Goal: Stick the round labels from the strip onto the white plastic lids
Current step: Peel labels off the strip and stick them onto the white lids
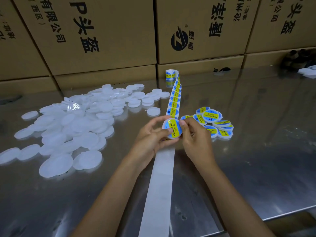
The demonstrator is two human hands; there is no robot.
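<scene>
Brushed steel, glossy and mirror-like, makes up the surface (pixel 248 151) under both hands. From the head view, the left hand (pixel 150 139) curls its fingers and thumb round the rim of a round white plastic lid (pixel 171 128), holding it up off the steel, its top side towards the camera. A round label (pixel 173 128) covers that lid: blue disc, yellow band across it, black lettering. The right hand (pixel 195 139) is just beside it, its thumb pressed on the label's right edge and its other fingers curled behind the lid.

Beneath the hands and running away from them lies the paper strip (pixel 174 103). Beyond the hands it carries a row of blue and yellow labels up to a small roll (pixel 171 75) standing on edge; nearer the wrists the backing (pixel 159 194) is bare, smooth and white.

Left of the left hand spreads a loose heap of blank lids (pixel 68 127), translucent white discs with shallow rims, overlapping and scattered. Just beyond the right hand sits a small cluster of labelled lids (pixel 212 122), overlapping one another.

Behind everything stands a wall of brown cardboard cartons (pixel 102 40), matt and printed with black characters.
</scene>
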